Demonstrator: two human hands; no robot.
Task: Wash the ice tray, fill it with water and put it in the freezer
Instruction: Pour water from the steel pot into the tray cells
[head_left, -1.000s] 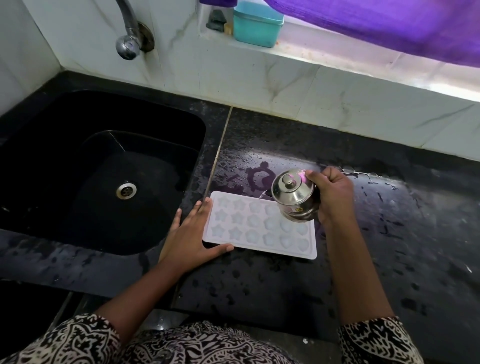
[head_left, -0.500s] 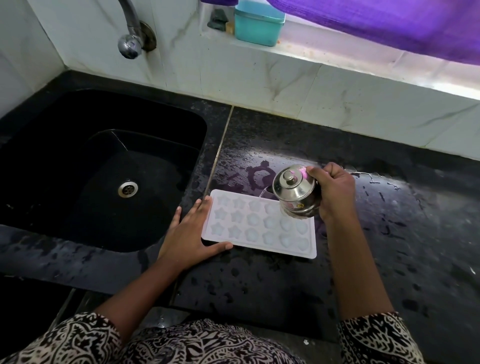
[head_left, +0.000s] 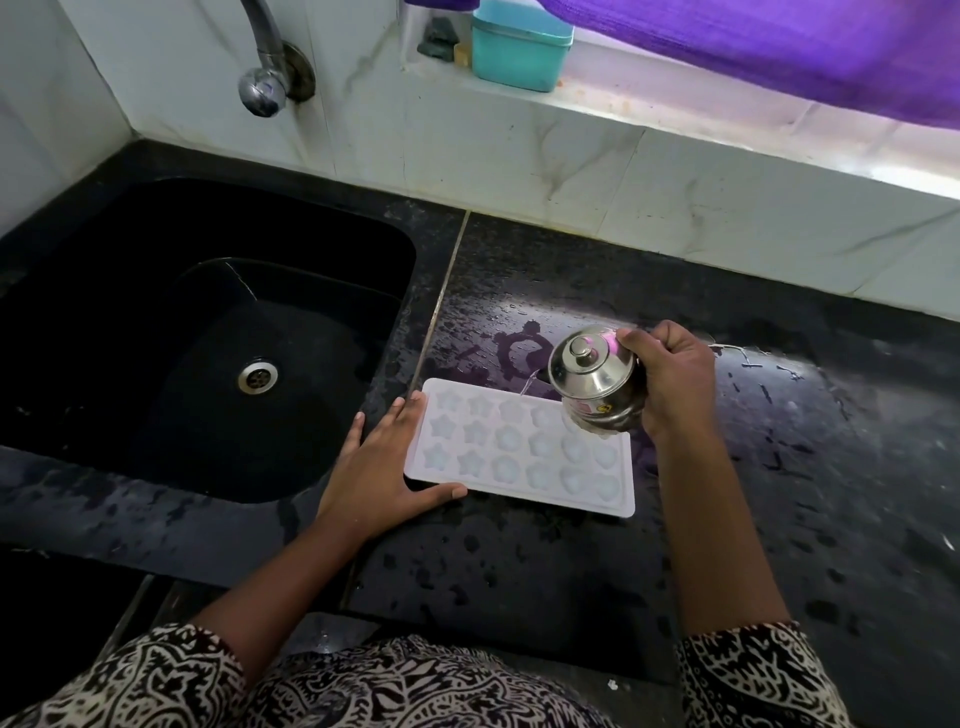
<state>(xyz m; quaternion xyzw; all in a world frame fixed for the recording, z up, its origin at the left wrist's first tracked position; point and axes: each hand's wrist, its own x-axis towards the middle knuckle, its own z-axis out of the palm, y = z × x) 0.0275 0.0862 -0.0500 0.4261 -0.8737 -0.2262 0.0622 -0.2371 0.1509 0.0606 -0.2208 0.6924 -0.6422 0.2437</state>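
Grips a lidded steel pot (head_left: 595, 382) with the right hand (head_left: 675, 379), fingers curled round its side, tipped over the 1 o'clock corner of the tray (head_left: 519, 452). Pours a thin stream (head_left: 527, 385) into the far row. Carries a small yellow sticker (head_left: 605, 409) on the pot wall, print too small to read. Lays the left hand (head_left: 379, 467) flat, fingers straight, against the tray's 9 o'clock edge, thumb along the near edge. Sits flat, this white tray, star and round cells up, on the wet black counter (head_left: 779, 467). Beyond: black sink (head_left: 104, 467) at 9 o'clock, tap (head_left: 262, 88) at 11, teal box (head_left: 522, 49) at 12, purple cloth (head_left: 779, 52) at 1.
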